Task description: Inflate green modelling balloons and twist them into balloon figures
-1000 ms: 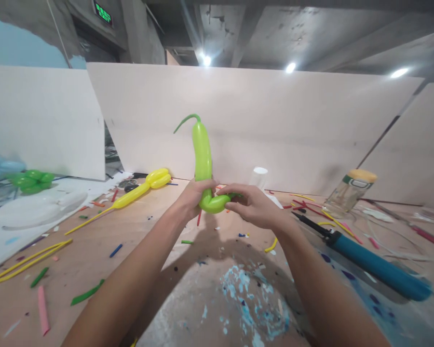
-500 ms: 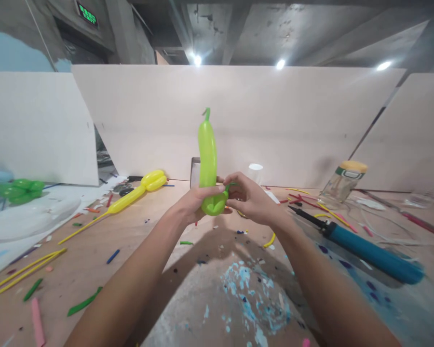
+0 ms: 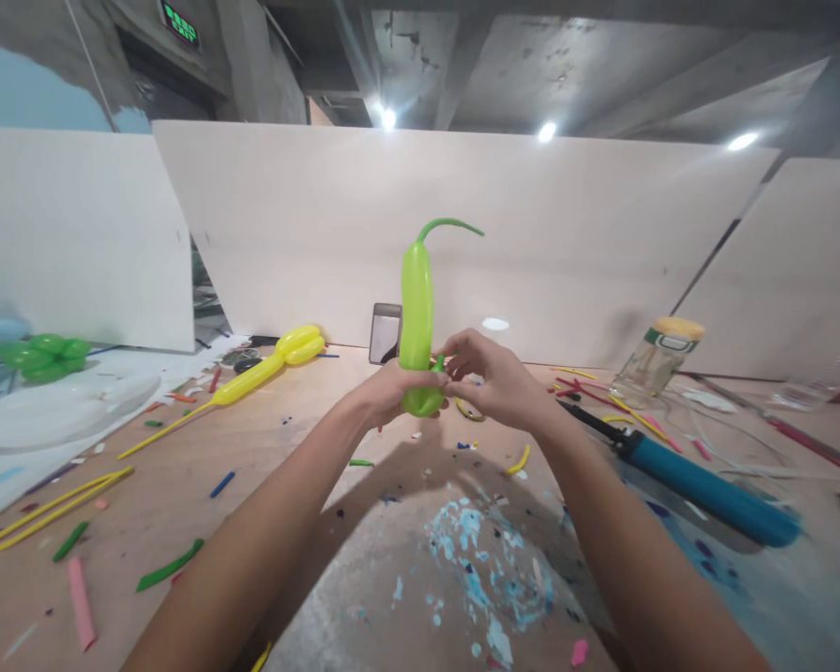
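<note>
A light green modelling balloon [image 3: 417,299] stands upright over the table, its thin uninflated tail curving off to the right at the top. Its lower end is bent into a short fold. My left hand [image 3: 390,390] is closed around that lower part, thumb across the front. At the fold's right side, my right hand [image 3: 488,378] pinches close to the small green knotted end, with fingers curled; the exact grip is partly hidden. Left of my hands lies a yellow balloon [image 3: 252,381] with a looped end and a long thin tail.
A blue balloon pump [image 3: 714,490] lies at the right, near a jar with a yellow lid [image 3: 662,359]. A phone [image 3: 385,333] leans against the white board [image 3: 308,215]. Green balloon loops [image 3: 46,357] are at far left. Balloon scraps and paint flakes litter the table [image 3: 266,485].
The green balloon's tail, which pointed up in a short stub, now stretches out to the right. Balloon and hands appear slightly further right, and more of the phone shows.
</note>
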Available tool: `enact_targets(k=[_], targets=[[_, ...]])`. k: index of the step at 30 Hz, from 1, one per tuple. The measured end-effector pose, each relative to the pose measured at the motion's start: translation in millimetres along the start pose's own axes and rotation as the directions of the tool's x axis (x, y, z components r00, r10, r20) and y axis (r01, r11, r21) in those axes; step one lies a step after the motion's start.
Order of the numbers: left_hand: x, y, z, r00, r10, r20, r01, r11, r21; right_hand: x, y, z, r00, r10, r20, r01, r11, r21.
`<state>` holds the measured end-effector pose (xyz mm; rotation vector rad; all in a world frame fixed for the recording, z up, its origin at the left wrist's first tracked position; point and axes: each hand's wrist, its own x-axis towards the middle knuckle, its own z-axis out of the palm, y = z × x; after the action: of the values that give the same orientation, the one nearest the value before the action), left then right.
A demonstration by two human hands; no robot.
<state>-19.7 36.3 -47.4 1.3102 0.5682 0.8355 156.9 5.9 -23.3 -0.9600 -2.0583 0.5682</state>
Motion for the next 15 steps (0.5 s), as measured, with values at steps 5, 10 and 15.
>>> enact_targets(k=[5,10,15], targets=[[7,-5,-6.2,0.978,0.165,-0.128,-0.112,0.932,0.345,5,7,-10,0.991,0.066,-0.115,-0.077,0.992,-0.096],[6,-10,0.7,0.904,0.392,-0.17,-0.074,0.535,0.842,9,2,1,0.973,0.219,-0.075,-0.212,0.973,0.086],[0,-10,9.7,0.91,0.395,-0.127,-0.09,0.487,0.869,12,0,20,0.967,0.246,-0.065,-0.23,0.954,0.19]])
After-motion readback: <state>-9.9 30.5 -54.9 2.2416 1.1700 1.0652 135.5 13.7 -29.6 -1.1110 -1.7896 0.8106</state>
